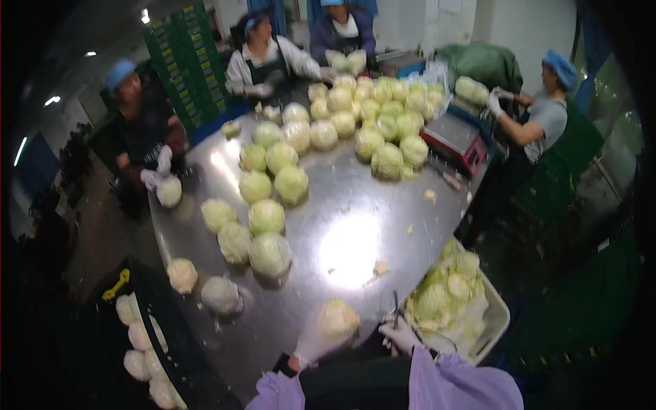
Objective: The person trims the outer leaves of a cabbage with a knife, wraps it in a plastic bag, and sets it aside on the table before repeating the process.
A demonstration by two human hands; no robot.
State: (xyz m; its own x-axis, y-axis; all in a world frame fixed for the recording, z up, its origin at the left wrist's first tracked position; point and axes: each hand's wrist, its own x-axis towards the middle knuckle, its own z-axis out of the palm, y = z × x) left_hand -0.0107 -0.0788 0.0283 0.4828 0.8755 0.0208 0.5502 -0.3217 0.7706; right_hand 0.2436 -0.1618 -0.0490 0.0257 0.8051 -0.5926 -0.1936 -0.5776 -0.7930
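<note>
My left hand (316,344), in a white glove, is closed round the side of a pale cabbage (340,318) at the near edge of the steel table (307,307). The cabbage's yellowish-white face points up. Just to the right, my gloved right hand (402,337) grips a knife (395,305); its thin dark blade stands nearly upright, seen almost edge-on. The knife is apart from the cabbage. Beside my right hand stands a white bin (504,311) heaped with cabbage leaves (447,290).
Many cabbages (266,216) spread from the left to the far end. A red scale (459,140) sits at the right edge, a knife (451,182) near it. At left, a dark crate (160,335) holds wrapped cabbages. Co-workers (543,116) stand around the table, several handling cabbages.
</note>
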